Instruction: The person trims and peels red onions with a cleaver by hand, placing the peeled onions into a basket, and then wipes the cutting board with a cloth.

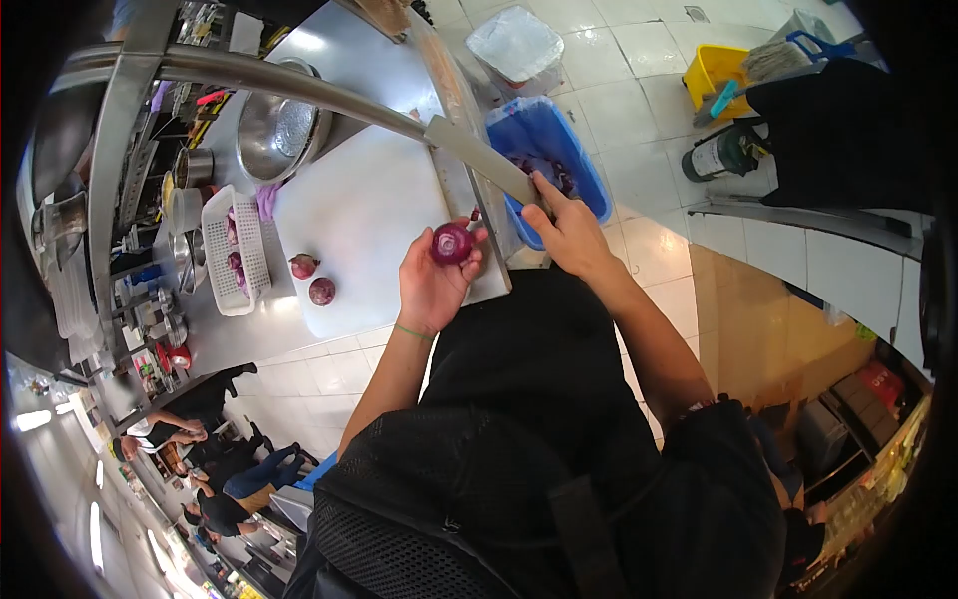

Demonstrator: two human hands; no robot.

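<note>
My left hand point(427, 285) is palm up, its fingers curled round a peeled-looking red onion point(452, 244) over the near edge of the white cutting board point(369, 200). A small dark red scrap point(475, 215) shows by its fingertips. My right hand point(577, 238) grips a wide-bladed knife point(481, 160) beside the blue bin point(602, 187); the blade points up and left, and most of the handle is hidden. On the board sit two more red onions, one with papery skin point(303, 266) and another rounder one point(321, 291).
A white perforated basket point(212, 230) with red onions stands left of the board, near a metal bowl point(249, 135). Dark red scraps lie in the bin. A steel rail point(289, 88) crosses above the counter. A yellow bucket point(707, 72) is on the floor; people point(225, 509) are lower left.
</note>
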